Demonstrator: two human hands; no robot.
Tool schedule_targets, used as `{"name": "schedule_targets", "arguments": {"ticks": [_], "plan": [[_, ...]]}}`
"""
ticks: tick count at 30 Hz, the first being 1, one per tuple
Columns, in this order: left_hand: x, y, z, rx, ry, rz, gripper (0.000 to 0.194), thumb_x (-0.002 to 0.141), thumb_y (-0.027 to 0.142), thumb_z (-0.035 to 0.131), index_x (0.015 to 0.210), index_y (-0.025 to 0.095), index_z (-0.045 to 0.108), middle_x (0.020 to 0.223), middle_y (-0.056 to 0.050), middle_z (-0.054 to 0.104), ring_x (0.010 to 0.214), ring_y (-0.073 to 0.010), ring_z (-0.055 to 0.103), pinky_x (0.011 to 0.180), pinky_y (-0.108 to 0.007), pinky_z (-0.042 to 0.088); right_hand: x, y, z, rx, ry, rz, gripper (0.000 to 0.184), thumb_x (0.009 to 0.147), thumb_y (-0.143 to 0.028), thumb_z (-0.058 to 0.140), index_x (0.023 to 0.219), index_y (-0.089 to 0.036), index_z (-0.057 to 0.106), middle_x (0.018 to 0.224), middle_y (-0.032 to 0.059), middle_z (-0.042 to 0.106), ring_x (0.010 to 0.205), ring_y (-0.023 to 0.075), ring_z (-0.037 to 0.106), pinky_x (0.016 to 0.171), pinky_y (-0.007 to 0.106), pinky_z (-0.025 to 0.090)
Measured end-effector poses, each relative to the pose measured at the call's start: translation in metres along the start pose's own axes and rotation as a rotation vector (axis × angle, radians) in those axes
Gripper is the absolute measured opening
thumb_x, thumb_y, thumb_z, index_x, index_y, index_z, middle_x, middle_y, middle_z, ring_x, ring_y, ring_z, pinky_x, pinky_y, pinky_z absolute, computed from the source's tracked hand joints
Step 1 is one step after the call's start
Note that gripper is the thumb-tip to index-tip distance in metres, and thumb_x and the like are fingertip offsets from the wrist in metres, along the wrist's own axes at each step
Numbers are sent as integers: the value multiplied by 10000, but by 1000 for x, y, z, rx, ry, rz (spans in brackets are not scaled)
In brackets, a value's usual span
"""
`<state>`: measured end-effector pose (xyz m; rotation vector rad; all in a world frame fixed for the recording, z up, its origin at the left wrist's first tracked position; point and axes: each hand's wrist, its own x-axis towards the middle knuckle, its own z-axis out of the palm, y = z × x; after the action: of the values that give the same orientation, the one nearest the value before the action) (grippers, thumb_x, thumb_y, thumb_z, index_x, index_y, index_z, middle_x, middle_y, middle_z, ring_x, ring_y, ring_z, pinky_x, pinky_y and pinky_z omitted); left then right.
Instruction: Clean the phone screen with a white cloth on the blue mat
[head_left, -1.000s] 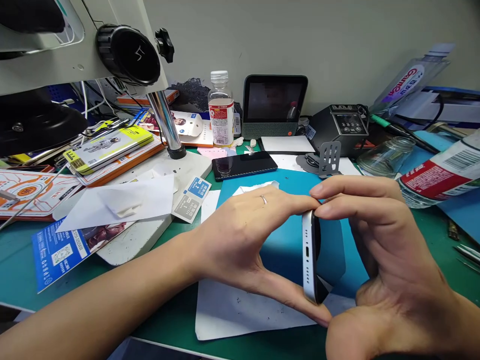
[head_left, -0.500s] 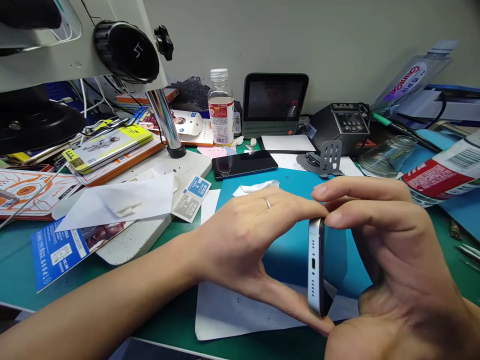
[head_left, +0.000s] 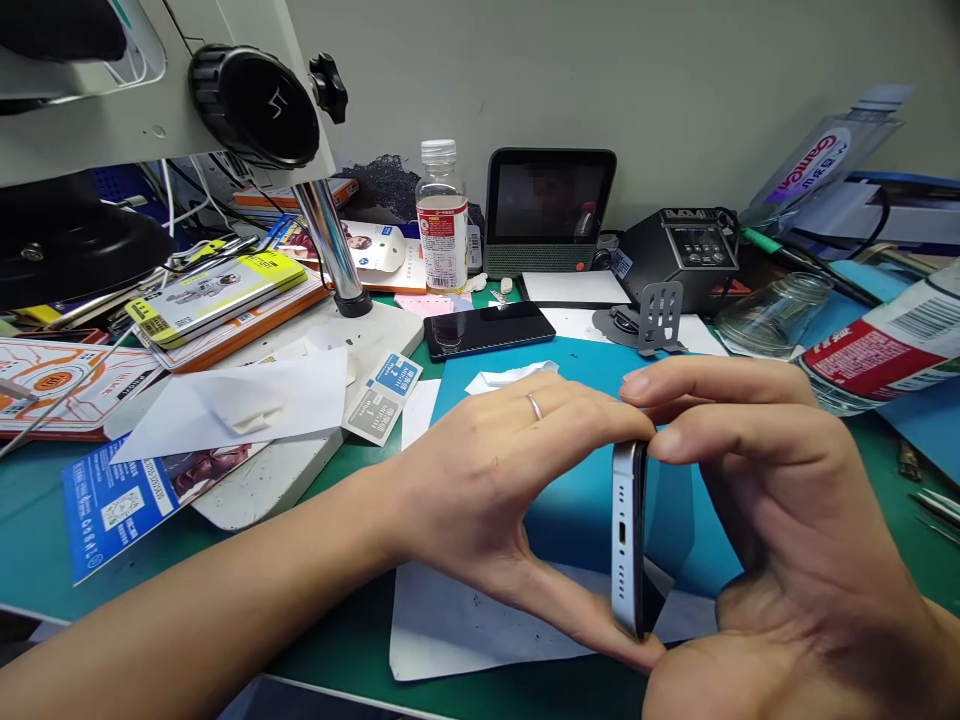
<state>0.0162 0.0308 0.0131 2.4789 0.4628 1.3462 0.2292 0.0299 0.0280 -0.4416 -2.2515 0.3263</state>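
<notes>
A smartphone (head_left: 624, 540) stands on its long side above the blue mat, its silver end with charging port and speaker holes toward me. My left hand (head_left: 487, 470), a ring on one finger, spans it with the fingers over the upper edge and the thumb along the lower edge. From the other side, my right hand (head_left: 787, 500) is curled about the phone. Two of its fingertips press at the upper edge, and its thumb base lies near the lower corner. The phone's far end and its faces are mostly hidden.
Behind lie another black phone (head_left: 489, 330), a metal bracket (head_left: 661, 315) and a small screen (head_left: 551, 200). A microscope stand (head_left: 330, 240) rises on the left over boxes (head_left: 217, 295). Bottles (head_left: 892, 340), a glass jar (head_left: 776, 312) and tweezers (head_left: 937, 508) are on the right.
The phone has tilted slightly and shifted a little to the left between my hands. The rest of the bench looks the same.
</notes>
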Motion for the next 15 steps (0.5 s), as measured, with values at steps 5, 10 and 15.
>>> {"name": "schedule_targets", "arguments": {"ticks": [5, 10, 15], "plan": [[1, 0, 0, 14, -17, -1, 820, 598, 745, 784, 1188, 213, 582, 993, -85, 684, 943, -271, 685, 839, -420, 581, 1, 1, 0, -10, 8, -18, 1108, 327, -780, 851, 1210, -253, 439, 1255, 87, 453, 1114, 310, 488, 1005, 412, 456], [1, -1, -1, -9, -4, 57, 818, 616, 708, 802, 1228, 221, 562, 1013, -84, 683, 939, -267, 681, 840, -416, 575, 1, 0, 1, -26, 17, -1, 1056, 363, -724, 893, 1204, -270, 445, 1255, 89, 459, 1115, 331, 493, 988, 459, 462], [1, -1, -1, -19, -5, 54, 823, 621, 703, 801, 1246, 228, 556, 1026, -78, 687, 949, -262, 688, 853, -413, 576, 2, 0, 1, -15, 18, -17, 1087, 328, -772, 853, 1204, -272, 447, 1259, 94, 471, 1114, 331, 499, 995, 467, 478]]}}
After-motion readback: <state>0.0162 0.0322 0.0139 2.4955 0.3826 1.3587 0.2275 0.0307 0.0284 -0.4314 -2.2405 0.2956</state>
